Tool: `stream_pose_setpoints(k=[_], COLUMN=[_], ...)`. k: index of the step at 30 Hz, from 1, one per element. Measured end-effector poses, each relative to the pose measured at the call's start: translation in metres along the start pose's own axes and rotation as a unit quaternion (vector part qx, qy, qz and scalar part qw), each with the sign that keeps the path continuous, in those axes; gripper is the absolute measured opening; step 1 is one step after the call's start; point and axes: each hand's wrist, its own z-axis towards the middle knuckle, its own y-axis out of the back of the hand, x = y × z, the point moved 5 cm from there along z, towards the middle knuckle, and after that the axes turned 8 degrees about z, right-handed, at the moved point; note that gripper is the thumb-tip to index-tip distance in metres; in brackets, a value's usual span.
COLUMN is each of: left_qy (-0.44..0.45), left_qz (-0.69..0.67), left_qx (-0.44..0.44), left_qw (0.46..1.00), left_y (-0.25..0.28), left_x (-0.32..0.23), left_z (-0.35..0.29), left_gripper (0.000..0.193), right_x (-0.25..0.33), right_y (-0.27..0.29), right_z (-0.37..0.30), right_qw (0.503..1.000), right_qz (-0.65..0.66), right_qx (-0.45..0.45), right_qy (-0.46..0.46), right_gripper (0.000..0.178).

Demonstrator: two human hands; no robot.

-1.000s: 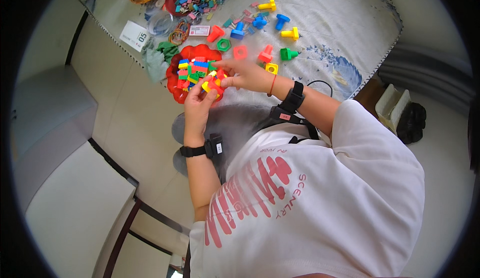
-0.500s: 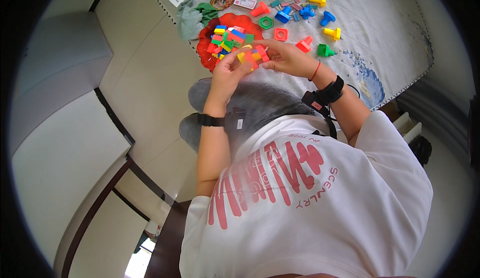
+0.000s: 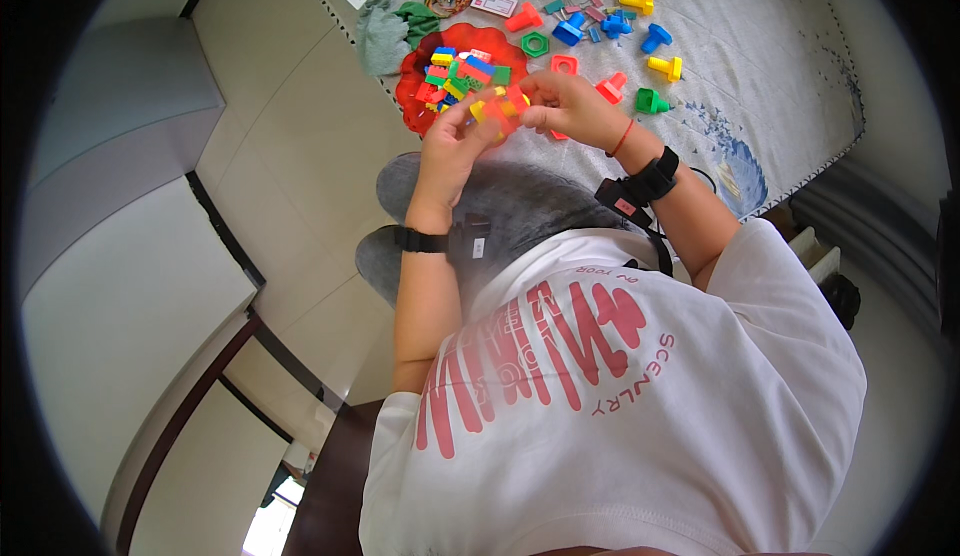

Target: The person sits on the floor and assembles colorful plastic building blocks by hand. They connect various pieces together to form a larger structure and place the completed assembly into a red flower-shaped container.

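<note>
right hand (image 3: 577, 113) has come in slightly to the left since the last view and now covers the lower edge of the red square nut (image 3: 564, 63); left hand (image 3: 447, 146) about where it was. new: a red bit (image 3: 558, 136) shows below the right palm, can't tell if held or lying on the tabletop (image 3: 740, 51). so the right grip looks altered, while the red and yellow plastic pieces (image 3: 498, 110) stay together up at the left fingers, over the near right side of the red bowl (image 3: 408, 94). left fingers pinched on those pieces, forearm nearly upright in view. right fingers curled narrow at their right end, forearm slanting in from the right; blur there, can't tell if that hand has a firm hold.
</note>
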Motion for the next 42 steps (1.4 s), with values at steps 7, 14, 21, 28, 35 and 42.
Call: stream_pose_setpoints(k=[7,14,21,28,35,42], left_qy=[-0.012,-0.037,-0.041,-0.045,-0.048,-0.03], left_qz=[-0.004,-0.009,-0.015,-0.022,-0.019,0.002], left_qx=[-0.018,-0.057,-0.075,-0.082,-0.085,-0.059], left_qw=[1.0,0.998,0.996,0.995,0.995,0.998], left_y=[0.0,0.006,0.012,0.008,0.009,0.014], left_x=[0.001,-0.001,0.004,0.007,0.004,0.009], left_z=[-0.003,-0.007,-0.009,-0.009,-0.007,-0.006], left_gripper=[0.044,0.042,0.042,0.042,0.042,0.046], right_x=[0.003,-0.007,0.003,0.007,-0.01,-0.013], right_y=[0.001,0.003,-0.011,0.001,0.005,-0.002], right_z=[0.004,0.006,0.004,0.005,0.007,0.014], right_qw=[0.983,0.995,0.997,0.993,0.991,0.988], right_qz=[-0.142,-0.086,-0.03,-0.01,0.0,-0.014], right_qx=[0.044,0.039,-0.01,-0.088,-0.133,-0.128], right_qy=[0.113,0.028,0.077,0.072,-0.018,0.087], right_gripper=[0.062,0.053,0.042,0.047,0.053,0.055])
